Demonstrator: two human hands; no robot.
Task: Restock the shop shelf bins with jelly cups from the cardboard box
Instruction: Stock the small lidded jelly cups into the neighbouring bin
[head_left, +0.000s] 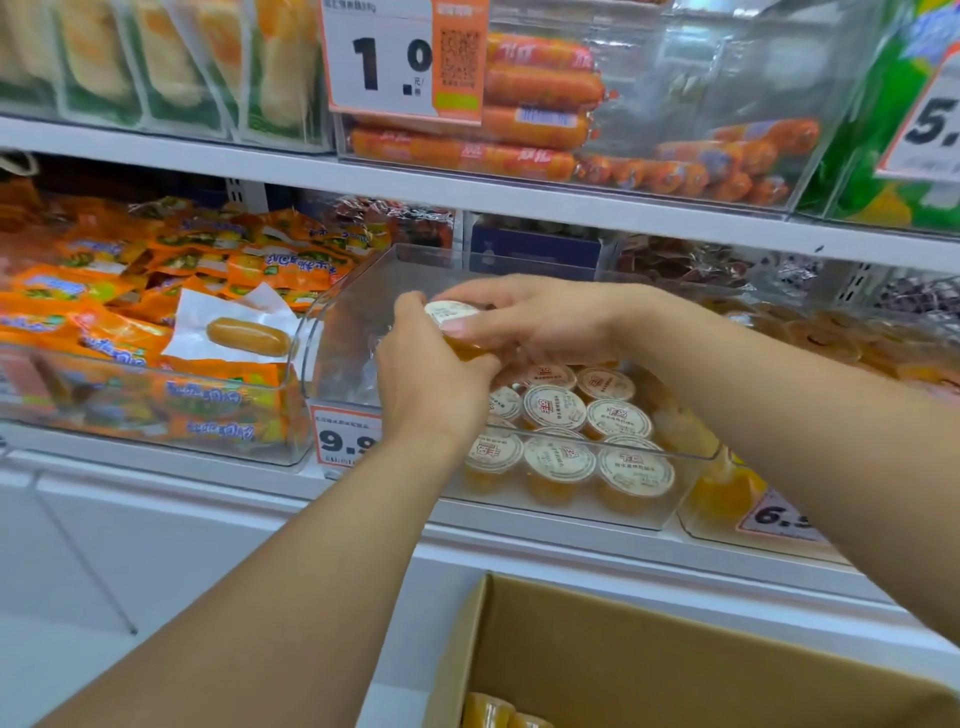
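1. Clear plastic forms the shelf bin (363, 280) at the middle of the lower shelf (208, 480), and both hands meet above its open top
2. Left hand (436, 374) curls around the orange body of a jelly cup (449, 314), with its fingers wrapped from the left and below
3. Right hand (535, 317) grips the same jelly cup from the right, fingers bent over its white foil lid and a thumb lying along the lid edge
4. Held between the 2 hands, the jelly cup sits tilted above the left half of the bin, higher than the cups already inside
5. Jelly cups in the bin (558, 457) stand upright in close rows filling its right and front part, white printed lids up, orange jelly showing through the front wall
6. Cardboard box (675, 654) stands open at the bottom right, below the shelf, with a few orange cups (488, 709) visible in its lower left corner
7. Price tag (345, 436) reading 9.9 is fixed at the bin's front left corner
8. Orange snack packets (156, 291) fill the neighbouring bin on the left, with 1 clear-wrapped sausage (249, 336) lying on top
9. Orange sausage sticks (540, 88) lie stacked in a bin on the shelf above
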